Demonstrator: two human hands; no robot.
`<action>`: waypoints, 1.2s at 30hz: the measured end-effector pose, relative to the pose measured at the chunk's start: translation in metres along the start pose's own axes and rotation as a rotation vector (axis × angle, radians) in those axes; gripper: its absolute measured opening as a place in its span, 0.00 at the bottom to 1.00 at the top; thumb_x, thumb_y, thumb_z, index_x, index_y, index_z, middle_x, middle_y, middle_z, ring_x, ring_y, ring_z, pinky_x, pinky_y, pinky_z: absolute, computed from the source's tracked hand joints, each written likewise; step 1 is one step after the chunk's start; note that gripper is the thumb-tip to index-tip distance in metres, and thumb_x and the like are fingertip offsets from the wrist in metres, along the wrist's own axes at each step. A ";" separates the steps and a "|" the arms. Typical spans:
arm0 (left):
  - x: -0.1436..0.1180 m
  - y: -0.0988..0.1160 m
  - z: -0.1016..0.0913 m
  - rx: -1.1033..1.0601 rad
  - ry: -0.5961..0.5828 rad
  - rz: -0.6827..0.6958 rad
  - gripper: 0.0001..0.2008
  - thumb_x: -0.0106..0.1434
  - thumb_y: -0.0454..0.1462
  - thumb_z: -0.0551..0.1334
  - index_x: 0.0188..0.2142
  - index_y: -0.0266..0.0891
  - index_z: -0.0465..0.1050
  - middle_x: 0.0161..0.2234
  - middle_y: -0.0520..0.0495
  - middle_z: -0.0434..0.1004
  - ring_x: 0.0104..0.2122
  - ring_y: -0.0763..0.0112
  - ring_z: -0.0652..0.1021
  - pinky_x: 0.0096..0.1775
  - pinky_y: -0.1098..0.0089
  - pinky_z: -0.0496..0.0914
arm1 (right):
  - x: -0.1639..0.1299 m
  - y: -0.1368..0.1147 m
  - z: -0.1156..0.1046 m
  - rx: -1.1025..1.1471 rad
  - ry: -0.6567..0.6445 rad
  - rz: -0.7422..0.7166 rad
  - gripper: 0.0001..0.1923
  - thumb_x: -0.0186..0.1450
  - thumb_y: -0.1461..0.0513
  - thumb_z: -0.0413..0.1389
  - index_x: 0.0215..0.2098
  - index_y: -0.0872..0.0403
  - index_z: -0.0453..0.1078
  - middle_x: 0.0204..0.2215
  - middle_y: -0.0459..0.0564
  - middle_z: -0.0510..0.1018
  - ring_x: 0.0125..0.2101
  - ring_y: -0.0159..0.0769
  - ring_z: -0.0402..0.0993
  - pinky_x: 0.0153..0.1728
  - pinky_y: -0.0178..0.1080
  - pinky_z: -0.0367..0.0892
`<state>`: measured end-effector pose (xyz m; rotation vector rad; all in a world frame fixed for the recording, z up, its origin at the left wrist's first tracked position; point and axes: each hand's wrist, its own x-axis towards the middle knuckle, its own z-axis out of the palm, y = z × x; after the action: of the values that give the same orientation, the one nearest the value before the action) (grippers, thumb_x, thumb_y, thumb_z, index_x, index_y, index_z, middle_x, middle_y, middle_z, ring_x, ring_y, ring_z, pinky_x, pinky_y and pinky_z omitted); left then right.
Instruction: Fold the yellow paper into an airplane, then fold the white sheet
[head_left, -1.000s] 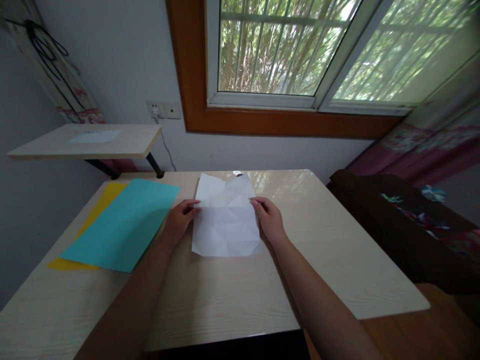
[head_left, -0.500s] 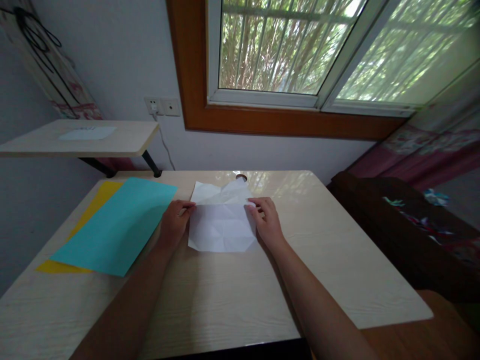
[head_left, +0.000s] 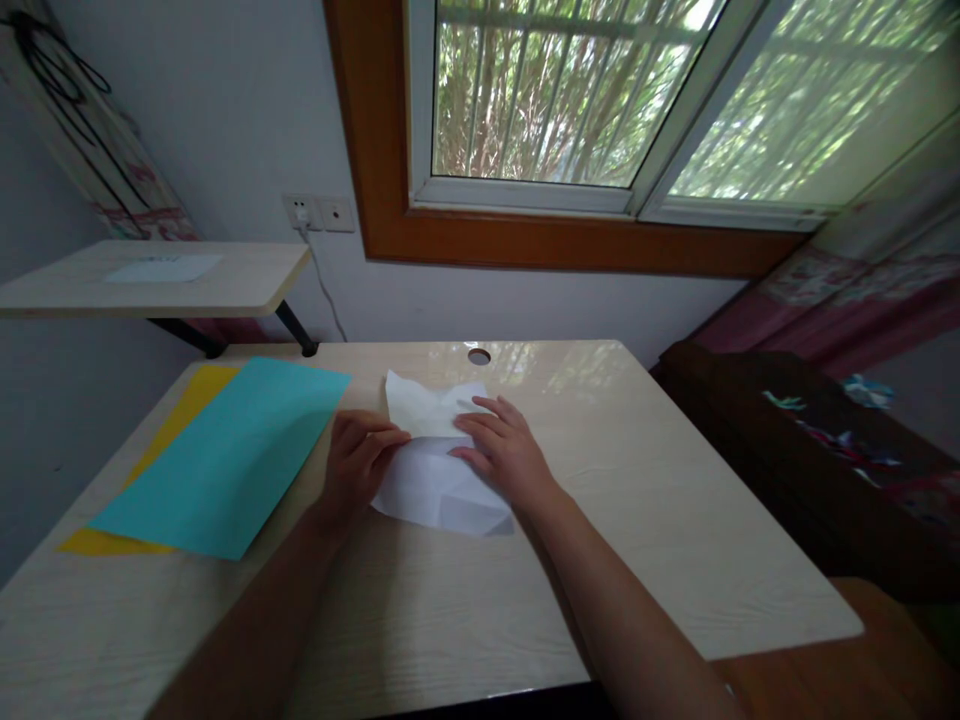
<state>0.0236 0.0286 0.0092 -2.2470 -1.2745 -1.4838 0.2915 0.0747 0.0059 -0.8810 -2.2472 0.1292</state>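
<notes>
A creased sheet of white paper (head_left: 439, 485) lies on the desk between my hands, with a fold line running across it. Its far part tilts up a little and has an uneven top edge. My left hand (head_left: 361, 455) pinches the paper at the left end of that fold. Spread across the right side of the sheet, the fingers of my right hand (head_left: 506, 445) rest on it near the fold. Part of the paper's right edge is hidden under this hand.
Left of the paper, a turquoise sheet (head_left: 232, 460) overlaps a yellow sheet (head_left: 120, 540) on the pale wooden desk (head_left: 660, 520). A raised shelf (head_left: 247, 290) stands at the back left. There is a round cable hole (head_left: 479, 356) near the desk's back edge.
The paper has come nearer to me, and its fold sits lower. My left hand has slid right along the fold. My right hand has gone from pinching the edge to lying spread on the sheet.
</notes>
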 end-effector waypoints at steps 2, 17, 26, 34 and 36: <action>0.000 -0.001 0.000 -0.030 0.009 0.020 0.05 0.67 0.35 0.66 0.41 0.49 0.78 0.37 0.50 0.79 0.40 0.64 0.75 0.46 0.61 0.69 | 0.000 -0.001 0.002 0.031 -0.010 -0.009 0.15 0.67 0.54 0.64 0.51 0.44 0.77 0.47 0.49 0.83 0.61 0.48 0.68 0.64 0.56 0.58; -0.001 -0.005 0.003 -0.030 -0.018 -0.044 0.03 0.68 0.39 0.66 0.40 0.48 0.80 0.36 0.49 0.79 0.39 0.64 0.75 0.45 0.61 0.71 | 0.001 0.002 0.002 0.127 0.031 -0.015 0.09 0.69 0.56 0.62 0.46 0.46 0.80 0.40 0.48 0.84 0.49 0.46 0.73 0.51 0.50 0.70; -0.002 -0.011 0.004 -0.039 0.039 -0.170 0.05 0.68 0.42 0.65 0.40 0.47 0.79 0.35 0.49 0.78 0.41 0.62 0.75 0.47 0.60 0.71 | 0.002 0.001 0.002 0.178 0.008 0.003 0.10 0.72 0.57 0.57 0.42 0.46 0.81 0.36 0.48 0.84 0.40 0.42 0.75 0.47 0.48 0.71; -0.008 -0.028 0.019 -0.253 0.069 -0.362 0.29 0.63 0.49 0.68 0.60 0.45 0.64 0.57 0.39 0.66 0.56 0.56 0.72 0.53 0.55 0.73 | -0.001 -0.004 -0.006 0.289 0.164 0.215 0.11 0.72 0.56 0.55 0.41 0.46 0.82 0.37 0.51 0.84 0.39 0.42 0.78 0.44 0.46 0.72; -0.009 -0.030 0.023 -0.347 0.081 -0.431 0.35 0.61 0.51 0.69 0.62 0.46 0.60 0.60 0.38 0.64 0.58 0.55 0.71 0.54 0.54 0.73 | -0.001 -0.007 -0.007 0.362 0.190 0.273 0.11 0.71 0.55 0.56 0.40 0.46 0.82 0.37 0.50 0.84 0.39 0.42 0.78 0.44 0.45 0.72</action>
<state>0.0166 0.0547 -0.0184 -2.1623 -1.6633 -2.0647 0.2933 0.0676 0.0128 -0.9498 -1.8423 0.5373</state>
